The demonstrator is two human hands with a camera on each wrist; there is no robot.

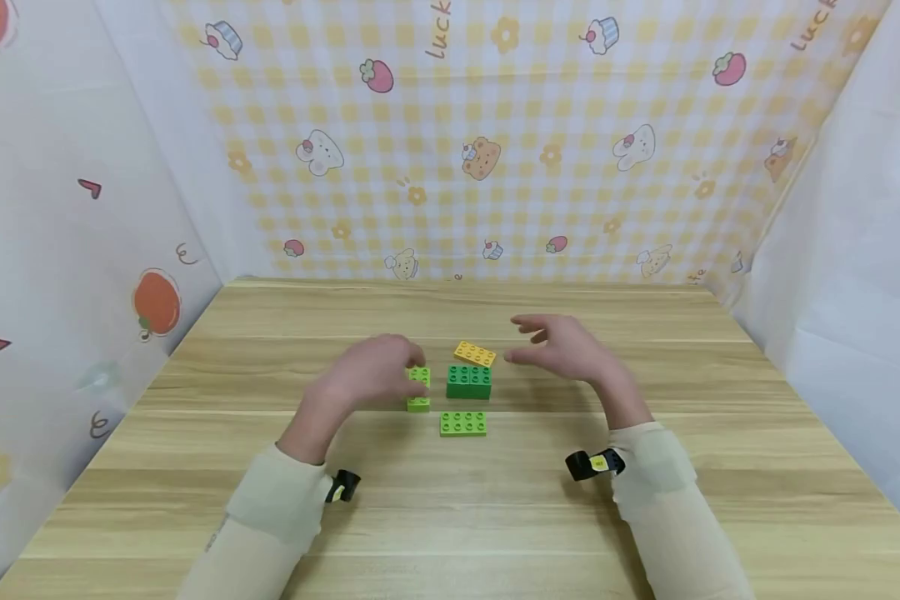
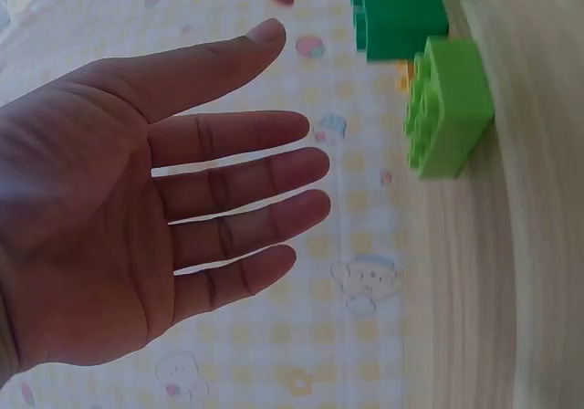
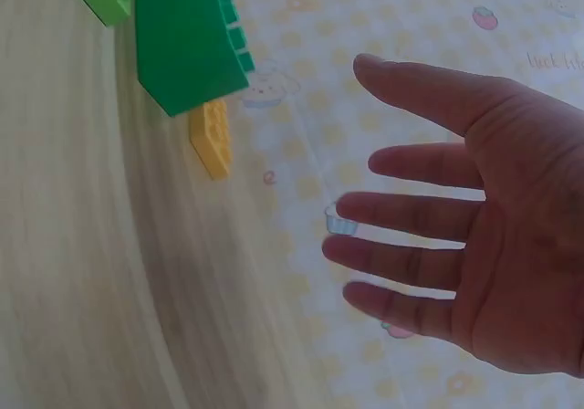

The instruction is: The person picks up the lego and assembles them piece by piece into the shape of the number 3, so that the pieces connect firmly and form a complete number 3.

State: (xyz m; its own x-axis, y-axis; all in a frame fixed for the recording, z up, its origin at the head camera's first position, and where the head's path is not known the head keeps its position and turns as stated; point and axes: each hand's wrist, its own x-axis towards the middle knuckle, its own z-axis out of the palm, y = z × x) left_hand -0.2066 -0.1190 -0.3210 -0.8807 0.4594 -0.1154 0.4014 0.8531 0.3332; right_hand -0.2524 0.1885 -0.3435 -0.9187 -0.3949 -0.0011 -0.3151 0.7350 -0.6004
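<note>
My left hand hovers over a lime green toy brick, partly covering it; its fingers look straight and spread in the left wrist view, holding nothing. To the right of that brick stands a dark green block, with a seam down its studded top. A second lime green brick lies in front of it. Behind sits a thin orange-yellow brick, lying at a slant. My right hand is raised to the right of the orange-yellow brick, its fingers extended and apart from every brick.
The bricks are grouped mid-table on a wood-grain tabletop. A yellow checked cloth hangs at the table's back edge. White cloth hangs on the left and right. Each wrist wears a small black camera.
</note>
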